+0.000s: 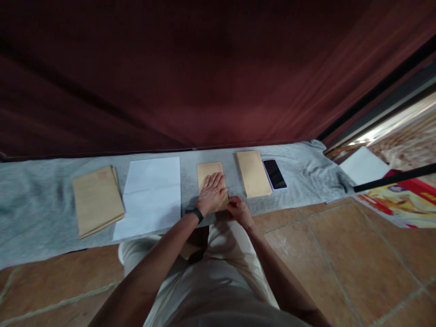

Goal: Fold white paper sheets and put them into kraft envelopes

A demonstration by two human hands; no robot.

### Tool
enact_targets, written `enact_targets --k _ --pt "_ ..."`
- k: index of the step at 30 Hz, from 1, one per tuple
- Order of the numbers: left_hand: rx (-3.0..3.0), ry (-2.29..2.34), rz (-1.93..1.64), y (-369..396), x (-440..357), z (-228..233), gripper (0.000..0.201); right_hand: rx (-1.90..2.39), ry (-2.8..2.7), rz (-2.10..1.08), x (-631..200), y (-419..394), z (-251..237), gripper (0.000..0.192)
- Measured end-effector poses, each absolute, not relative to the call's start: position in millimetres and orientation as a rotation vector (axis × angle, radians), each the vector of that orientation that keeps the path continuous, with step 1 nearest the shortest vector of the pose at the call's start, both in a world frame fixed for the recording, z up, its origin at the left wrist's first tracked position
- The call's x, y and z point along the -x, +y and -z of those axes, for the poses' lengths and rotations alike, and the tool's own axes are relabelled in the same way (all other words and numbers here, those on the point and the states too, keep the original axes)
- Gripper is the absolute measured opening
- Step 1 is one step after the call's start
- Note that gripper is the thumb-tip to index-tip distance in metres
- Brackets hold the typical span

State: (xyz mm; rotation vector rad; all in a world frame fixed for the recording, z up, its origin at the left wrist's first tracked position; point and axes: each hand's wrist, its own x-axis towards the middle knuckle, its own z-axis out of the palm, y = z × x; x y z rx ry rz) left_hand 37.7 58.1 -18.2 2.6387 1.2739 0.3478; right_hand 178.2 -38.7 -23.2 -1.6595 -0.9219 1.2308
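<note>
A brown paper envelope (209,169) lies on the grey cloth in front of me. My left hand (213,190) rests flat across it with the fingers stretched out, covering much of its middle. At the envelope's near right corner, my right hand (237,210) is closed, with thumb and fingers pinched on the edge. The exact grip of the fingertips is small and partly hidden. To the right lies a stack of brown envelopes (254,175), and on the left sits another pile of brown envelopes (98,200).
A creased white paper sheet (153,193) lies left of my hands, its corner under the left pile. Beside the right stack is a smartphone (275,174). The grey cloth (306,181) covers a narrow bench against a dark red curtain (204,91). Tiled floor (299,254) shows below.
</note>
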Motion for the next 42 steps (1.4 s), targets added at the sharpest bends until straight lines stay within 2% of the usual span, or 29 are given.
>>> enact_targets --k 5,12,25,28,33,37,42 --pt "-2.584 1.320 -0.346 79.6 -42.1 20.2 0.063 1.645 -0.916 -1.306 -176.9 -40.8 22.1 0.023" --pt "-2.549 1.346 -0.356 87.7 -41.9 19.3 0.062 1.632 -0.933 -1.279 -176.0 -43.2 22.4 0.021" --pt "-2.548 1.188 -0.380 3.4 2.2 20.5 0.054 1.636 -0.950 -1.213 -175.8 -45.3 25.9 0.019" --pt "-2.344 1.245 -0.543 -19.3 13.1 23.7 0.053 1.606 -0.922 -1.225 -175.4 -47.7 27.3 0.017" --pt "-1.665 1.439 -0.910 -37.0 20.4 29.4 0.055 1.481 -0.816 -1.244 -177.6 -53.1 28.0 0.018" --pt "-1.207 1.408 -0.964 -29.4 11.7 23.7 0.055 1.417 -0.731 -1.237 -186.3 -52.8 21.2 0.021" --pt "-1.115 1.333 -0.921 -7.6 -21.5 6.6 0.047 1.396 -0.680 -1.129 -221.8 -47.0 5.1 0.026"
